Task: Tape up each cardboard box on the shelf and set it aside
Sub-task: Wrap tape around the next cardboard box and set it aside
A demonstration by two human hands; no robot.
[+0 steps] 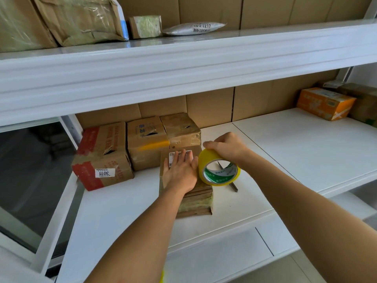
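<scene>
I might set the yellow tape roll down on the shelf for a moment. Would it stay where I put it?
Probably only if laid flat. The tape roll is a round hoop with a hollow core, so stood on its edge it would likely roll on the smooth white shelf. It looks stiff and light: the right hand holds it from above in an easy grip.

On the middle shelf sit four brown boxes around ten o'clock and, at two o'clock, one orange box with perhaps two more brown boxes behind it, half cut off. One tape roll, one pen, two hands. At eleven o'clock, the upper shelf carries four parcels.
</scene>
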